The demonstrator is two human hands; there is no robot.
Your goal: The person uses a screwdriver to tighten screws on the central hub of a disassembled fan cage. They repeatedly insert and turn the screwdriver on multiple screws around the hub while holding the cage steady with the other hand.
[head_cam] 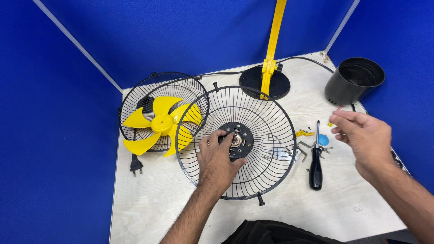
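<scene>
My left hand (218, 158) grips the black motor hub (238, 140) at the centre of a black wire fan guard (266, 113) that lies in the middle of the table. My right hand (364, 135) hovers at the right, above the table, with its fingers loosely curled and nothing visibly in them. Just left of that hand lie a black-handled screwdriver (315, 167), a small blue cap (323, 139), a yellow clip (304, 133) and several small metal parts (289, 153).
A second wire guard (135, 97) with a yellow fan blade (162, 123) on it lies at the left, a plug (135, 164) beside it. A black round base (264, 83) with a yellow pole (273, 36) stands at the back. A black cylindrical housing (354, 80) sits at the back right.
</scene>
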